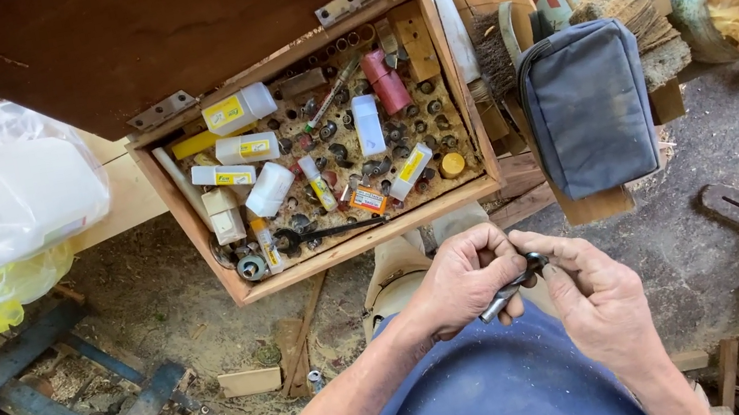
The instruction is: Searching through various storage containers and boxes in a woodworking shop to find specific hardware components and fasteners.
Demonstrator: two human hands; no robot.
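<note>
Bright, even daylight w/ soft shadows, slight glare on white jug (pixel 14 199), sharp focus, mild wide-angle edge distortion.

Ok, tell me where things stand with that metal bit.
Done: the wooden box stands open, bottles and sockets exposed. In hand: both hands, left and right, grip a small metal bit over the lap. Left: the box lid is not yet closed.

Small grey metal bit (pixel 506 292), tilted
</note>
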